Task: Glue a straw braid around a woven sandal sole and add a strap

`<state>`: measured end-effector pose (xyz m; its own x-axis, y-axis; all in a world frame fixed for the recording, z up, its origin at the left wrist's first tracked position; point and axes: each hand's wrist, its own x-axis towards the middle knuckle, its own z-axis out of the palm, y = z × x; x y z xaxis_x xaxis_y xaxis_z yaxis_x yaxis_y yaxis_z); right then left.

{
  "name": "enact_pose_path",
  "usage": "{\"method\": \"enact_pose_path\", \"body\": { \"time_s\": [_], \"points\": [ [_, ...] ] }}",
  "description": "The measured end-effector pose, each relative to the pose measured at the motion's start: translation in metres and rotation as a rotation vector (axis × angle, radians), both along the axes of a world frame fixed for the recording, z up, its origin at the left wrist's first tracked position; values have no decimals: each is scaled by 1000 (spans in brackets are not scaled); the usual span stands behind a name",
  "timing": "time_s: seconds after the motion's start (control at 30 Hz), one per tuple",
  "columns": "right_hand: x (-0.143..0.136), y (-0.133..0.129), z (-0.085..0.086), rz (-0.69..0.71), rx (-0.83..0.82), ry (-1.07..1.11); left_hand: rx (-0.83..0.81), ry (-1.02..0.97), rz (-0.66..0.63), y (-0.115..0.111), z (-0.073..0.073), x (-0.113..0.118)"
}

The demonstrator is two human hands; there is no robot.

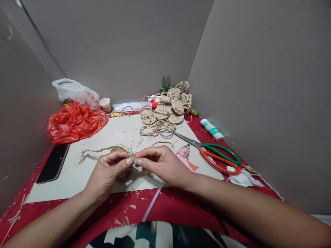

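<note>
My left hand (pixel 108 168) and my right hand (pixel 162 163) meet over the white board, thumbs and forefingers pinched together on a braided straw cord (pixel 132 157). The bit between the fingertips is small and partly covered. Behind and below my left fingers is a round coil of woven straw (pixel 124 176), largely hidden by that hand. A loose braid end (pixel 94 150) with a frayed tip stretches to the left. Another short piece of braid (pixel 162 142) lies just beyond my right hand.
Large scissors (pixel 219 155) and a pink-wrapped tool (pixel 183 153) lie to the right. Woven straw pieces (pixel 168 106) are heaped at the back. A phone (pixel 53 163), red plastic bag (pixel 77 124) and paper cup (pixel 105 104) are left. A glue stick (pixel 153 203) lies in front. Grey walls enclose the table.
</note>
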<state>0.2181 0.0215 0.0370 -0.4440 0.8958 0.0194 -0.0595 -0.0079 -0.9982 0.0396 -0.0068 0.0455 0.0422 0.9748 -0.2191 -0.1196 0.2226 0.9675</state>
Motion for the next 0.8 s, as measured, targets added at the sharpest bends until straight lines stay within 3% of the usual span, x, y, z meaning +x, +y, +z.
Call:
{"method": "enact_pose_path", "body": {
  "time_s": [0.17,0.37,0.53,0.67,0.8],
  "points": [
    [1,1,2,89,-64,-41,-42,-67,-40,-4,-12,-8],
    [-4,3,-7,116,-17,-97,-74,-91,-78,1,-31,-13],
    [-7,6,-15,131,-176,-155,-96,-146,-160,9,-45,-17],
    [-4,6,-13,147,-190,-174,-98,-183,-227,9,-47,-17],
    [-2,5,-9,122,-152,-177,-67,-109,-204,6,-40,-14]
  ]
}}
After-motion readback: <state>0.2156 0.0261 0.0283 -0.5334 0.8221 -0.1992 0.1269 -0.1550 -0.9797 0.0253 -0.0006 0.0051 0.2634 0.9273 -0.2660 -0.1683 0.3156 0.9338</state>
